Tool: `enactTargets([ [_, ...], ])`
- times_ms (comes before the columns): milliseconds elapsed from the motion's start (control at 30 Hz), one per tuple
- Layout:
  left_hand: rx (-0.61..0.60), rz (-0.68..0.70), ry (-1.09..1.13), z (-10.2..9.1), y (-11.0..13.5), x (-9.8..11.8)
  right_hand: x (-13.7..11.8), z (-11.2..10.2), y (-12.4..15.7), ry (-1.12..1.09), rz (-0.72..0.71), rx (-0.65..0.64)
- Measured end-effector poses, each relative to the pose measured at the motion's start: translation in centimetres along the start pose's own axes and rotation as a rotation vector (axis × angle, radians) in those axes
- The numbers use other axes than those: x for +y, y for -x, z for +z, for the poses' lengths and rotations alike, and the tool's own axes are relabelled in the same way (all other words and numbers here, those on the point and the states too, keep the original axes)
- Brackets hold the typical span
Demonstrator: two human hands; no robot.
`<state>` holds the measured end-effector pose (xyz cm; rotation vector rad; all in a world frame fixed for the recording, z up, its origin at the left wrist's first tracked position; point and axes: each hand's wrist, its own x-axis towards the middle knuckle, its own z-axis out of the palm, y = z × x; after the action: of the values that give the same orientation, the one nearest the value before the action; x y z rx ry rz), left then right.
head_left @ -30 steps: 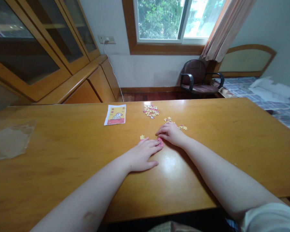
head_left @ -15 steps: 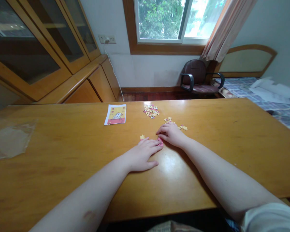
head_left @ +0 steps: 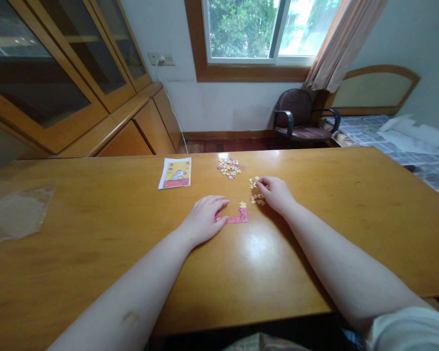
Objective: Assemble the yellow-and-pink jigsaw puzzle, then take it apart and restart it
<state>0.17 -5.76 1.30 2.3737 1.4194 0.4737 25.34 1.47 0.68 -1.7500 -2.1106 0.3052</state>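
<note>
A partly joined jigsaw puzzle (head_left: 237, 219) lies on the table in front of me, a pink strip with a short side rising at the right and a yellow piece on top. Over its left end rests my left hand (head_left: 206, 218), fingers stretched and thumb apart; it hides part of the pink pieces. My right hand (head_left: 277, 194) is to the right and farther back, thumb and fingertips pinched on a yellow puzzle piece at the edge of a small group of loose pieces (head_left: 254, 181). Just below those fingers lie more yellow pieces (head_left: 258, 199).
A larger pile of puzzle pieces (head_left: 229, 167) sits near the table's far edge. Left of it lies a picture card (head_left: 175, 173) with a white animal on yellow and pink. A clear plastic bag (head_left: 18, 214) is at the far left of the wooden table (head_left: 95, 263).
My left hand has slid left, uncovering the pink strip. My right hand has moved right and back from the puzzle to the loose pieces. Some yellow pieces now lie closer to the puzzle.
</note>
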Motion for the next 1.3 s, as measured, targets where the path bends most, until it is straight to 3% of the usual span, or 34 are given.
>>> enactTargets([
  [100,0.02,-0.06,-0.025,-0.1,-0.2,-0.7,-0.4,-0.5,0.3,0.139,-0.071,-0.055],
  [233,-0.024,-0.029,-0.026,-0.1,-0.1,-0.8,-0.9,-1.1,0.8,0.272,-0.179,-0.114],
  [400,-0.063,0.015,-0.031,0.1,0.1,-0.4,-1.5,-1.6,1.4,0.259,-0.261,-0.158],
  [567,-0.017,-0.099,-0.077,-0.3,-0.1,-0.7,-1.6,-1.6,1.7,0.204,-0.279,-0.185],
  [667,-0.021,-0.121,-0.077,-0.7,-0.1,-0.8,-0.9,-1.2,1.1,0.159,-0.171,-0.081],
  [800,-0.046,-0.071,-0.077,-0.7,-0.1,-0.7,1.1,-0.4,-0.2,-0.043,0.112,0.118],
  [900,-0.058,-0.039,-0.075,-0.6,0.0,-0.7,2.3,-0.1,-1.0,-0.156,0.235,0.164],
  [1000,-0.066,-0.023,-0.068,-0.6,-0.1,-0.7,2.4,-0.2,-1.1,-0.203,0.263,0.158],
  [1067,-0.07,-0.014,-0.065,-0.6,0.0,-0.8,1.8,-0.3,-0.6,-0.223,0.143,0.102],
  [1200,-0.078,-0.001,-0.066,-0.7,0.2,-1.0,-0.4,-0.5,1.1,-0.113,-0.421,-0.129],
  [1300,-0.093,-0.015,-0.074,-1.0,0.3,-1.3,-1.7,-0.7,2.2,-0.034,-0.594,-0.245],
])
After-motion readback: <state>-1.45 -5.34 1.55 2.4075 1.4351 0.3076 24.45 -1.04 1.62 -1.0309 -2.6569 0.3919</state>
